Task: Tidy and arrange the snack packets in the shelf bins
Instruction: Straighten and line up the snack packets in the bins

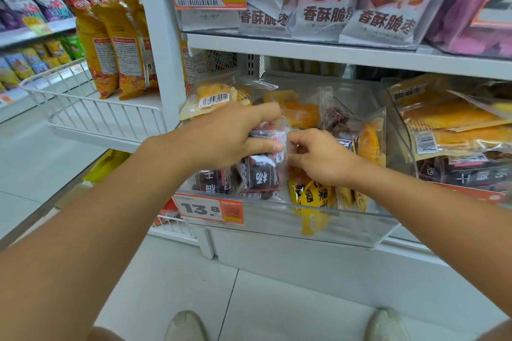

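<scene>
A clear plastic shelf bin [346, 227] holds dark dried-fruit packets and yellow mango packets mixed together. My left hand [230, 135] grips the top of a dark packet [261, 174] that stands upright at the bin's front left. My right hand [318, 155] pinches the same packet's right top edge, fingers curled. Another dark packet [210, 181] sits just left of it. Yellow packets [313, 196] lean at the bin's front, below my right hand. More yellow packets [299, 113] lie at the back.
An orange price tag 13.8 [210, 209] hangs on the bin's front. A second clear bin [454, 124] to the right holds yellow and dark packets. The shelf above carries white jujube packets [327, 11]. A white wire basket [91, 111] with orange bags stands to the left.
</scene>
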A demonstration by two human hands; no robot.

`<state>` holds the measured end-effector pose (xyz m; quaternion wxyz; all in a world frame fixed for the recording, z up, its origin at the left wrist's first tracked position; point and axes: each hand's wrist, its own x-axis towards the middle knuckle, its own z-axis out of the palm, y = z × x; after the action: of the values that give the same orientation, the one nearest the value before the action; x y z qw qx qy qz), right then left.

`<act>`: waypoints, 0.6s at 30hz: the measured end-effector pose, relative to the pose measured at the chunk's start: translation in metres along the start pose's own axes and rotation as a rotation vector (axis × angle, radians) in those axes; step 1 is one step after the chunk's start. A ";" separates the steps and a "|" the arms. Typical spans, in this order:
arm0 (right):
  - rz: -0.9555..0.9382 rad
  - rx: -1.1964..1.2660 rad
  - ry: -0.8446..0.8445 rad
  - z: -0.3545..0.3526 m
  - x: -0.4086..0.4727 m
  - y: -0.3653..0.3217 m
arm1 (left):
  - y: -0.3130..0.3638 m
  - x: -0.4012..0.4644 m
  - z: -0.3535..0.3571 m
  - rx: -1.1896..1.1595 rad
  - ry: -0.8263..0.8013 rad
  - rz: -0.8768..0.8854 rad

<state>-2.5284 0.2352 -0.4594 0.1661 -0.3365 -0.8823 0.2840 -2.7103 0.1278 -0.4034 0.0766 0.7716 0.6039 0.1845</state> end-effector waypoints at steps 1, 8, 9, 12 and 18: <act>0.000 -0.005 -0.002 0.000 0.000 0.000 | 0.000 0.001 0.004 0.012 -0.045 -0.004; 0.041 0.021 -0.138 -0.004 -0.002 0.000 | -0.003 -0.008 0.022 0.053 -0.101 0.086; 0.056 0.028 -0.171 -0.005 -0.003 0.000 | -0.005 -0.012 0.026 0.064 -0.089 0.098; 0.085 0.097 -0.246 -0.008 -0.006 -0.005 | -0.007 -0.022 0.033 0.065 -0.011 0.058; 0.086 0.151 -0.253 -0.006 -0.005 -0.005 | -0.001 -0.030 0.031 0.247 -0.081 -0.047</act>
<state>-2.5241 0.2308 -0.4527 0.0660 -0.3219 -0.8571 0.3967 -2.7054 0.1025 -0.4382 0.0096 0.7676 0.6363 0.0759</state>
